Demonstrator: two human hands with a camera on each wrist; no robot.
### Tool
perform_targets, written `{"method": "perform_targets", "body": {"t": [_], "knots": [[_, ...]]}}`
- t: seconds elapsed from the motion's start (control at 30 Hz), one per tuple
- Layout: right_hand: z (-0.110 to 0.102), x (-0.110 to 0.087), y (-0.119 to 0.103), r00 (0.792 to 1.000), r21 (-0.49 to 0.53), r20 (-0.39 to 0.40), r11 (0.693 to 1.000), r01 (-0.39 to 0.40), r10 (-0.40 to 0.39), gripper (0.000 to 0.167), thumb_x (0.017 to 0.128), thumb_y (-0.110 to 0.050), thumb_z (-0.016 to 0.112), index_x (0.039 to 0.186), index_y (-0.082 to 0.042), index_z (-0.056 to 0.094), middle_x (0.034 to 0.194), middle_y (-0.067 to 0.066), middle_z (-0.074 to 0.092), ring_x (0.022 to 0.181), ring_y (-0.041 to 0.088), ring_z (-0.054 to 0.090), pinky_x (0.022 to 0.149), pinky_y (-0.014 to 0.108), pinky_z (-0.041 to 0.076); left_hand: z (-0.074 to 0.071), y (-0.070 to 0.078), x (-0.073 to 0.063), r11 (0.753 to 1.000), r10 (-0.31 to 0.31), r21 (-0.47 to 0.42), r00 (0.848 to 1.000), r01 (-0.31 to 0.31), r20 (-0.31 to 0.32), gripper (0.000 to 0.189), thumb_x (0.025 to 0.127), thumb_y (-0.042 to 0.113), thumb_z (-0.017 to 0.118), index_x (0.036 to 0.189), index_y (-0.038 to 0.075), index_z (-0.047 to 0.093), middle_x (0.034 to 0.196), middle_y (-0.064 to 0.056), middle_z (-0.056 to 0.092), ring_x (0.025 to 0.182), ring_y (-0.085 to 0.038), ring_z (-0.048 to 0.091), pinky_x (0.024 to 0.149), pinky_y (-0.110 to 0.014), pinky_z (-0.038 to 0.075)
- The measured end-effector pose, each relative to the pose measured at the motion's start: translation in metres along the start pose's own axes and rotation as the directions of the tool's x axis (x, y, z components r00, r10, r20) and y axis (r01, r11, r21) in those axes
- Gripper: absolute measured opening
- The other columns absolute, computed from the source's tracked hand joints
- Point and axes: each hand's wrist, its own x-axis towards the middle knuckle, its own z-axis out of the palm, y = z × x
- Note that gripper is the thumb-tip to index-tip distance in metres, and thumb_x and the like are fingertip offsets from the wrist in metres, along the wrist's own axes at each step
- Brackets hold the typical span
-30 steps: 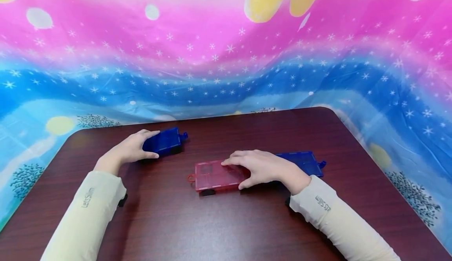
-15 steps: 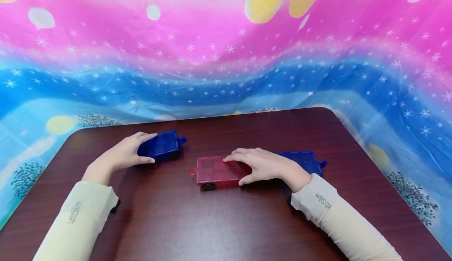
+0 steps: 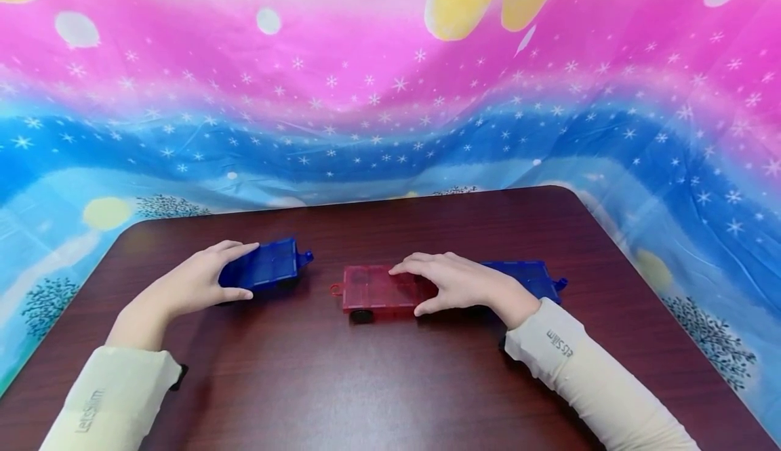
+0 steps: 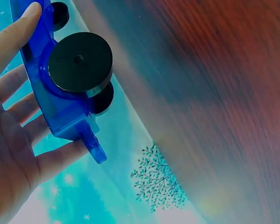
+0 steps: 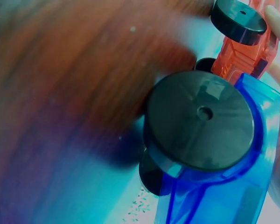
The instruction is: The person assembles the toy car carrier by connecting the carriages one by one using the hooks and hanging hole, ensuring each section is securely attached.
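Observation:
In the head view my left hand (image 3: 186, 281) grips a see-through blue toy car base (image 3: 270, 264) from its left end. Its hitch points right. The left wrist view shows the thumb on one side of this blue car base (image 4: 60, 109), the fingers on the other and black wheels beneath. My right hand (image 3: 457, 285) holds a see-through red car base (image 3: 369, 288), thumb on the near side, fingers on the far side. A second blue car base (image 3: 527, 278) extends right from under that hand. Red and blue meet end to end in the right wrist view; their joint is hidden.
A dark wood-look table (image 3: 342, 383) lies beneath everything, its rounded far corners in view. Behind it hangs a pink and blue patterned cloth (image 3: 366, 119). A gap separates the left blue car base from the red one's loop.
My left hand has drawn its blue car base left and nearer to me. The red car base's loop end has swung slightly farther away, while my right hand has hardly shifted.

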Motion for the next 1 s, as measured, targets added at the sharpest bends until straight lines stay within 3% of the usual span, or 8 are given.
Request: {"method": "perform_targets", "body": {"t": [0.47, 1.0], "knots": [[0.000, -0.001, 0.000, 1.000, 0.000, -0.006, 1.000, 0.000, 0.000, 0.067, 0.088, -0.036, 0.076, 0.147, -0.025, 0.046, 0.148, -0.001, 0.049, 0.131, 0.018, 0.051, 0.105, 0.047, 0.046, 0.004, 0.016, -0.023, 1.000, 0.022, 0.008, 1.000, -0.021, -0.018, 0.081, 0.079, 0.034, 0.083, 0.146, 0.004, 0.048, 0.137, -0.027, 0.052, 0.121, -0.046, 0.053, 0.095, -0.060, 0.050], [0.000, -0.001, 0.000, 1.000, 0.020, -0.007, 1.000, -0.006, 0.006, 0.067, 0.088, -0.035, 0.075, 0.147, -0.025, 0.045, 0.148, -0.002, 0.048, 0.133, 0.018, 0.049, 0.107, 0.050, 0.044, 0.020, 0.031, -0.028, 1.000, 0.013, 0.003, 1.000, -0.013, 0.028, 0.082, 0.077, 0.039, 0.085, 0.144, 0.008, 0.051, 0.137, -0.024, 0.054, 0.122, -0.043, 0.055, 0.093, -0.058, 0.052]]}}
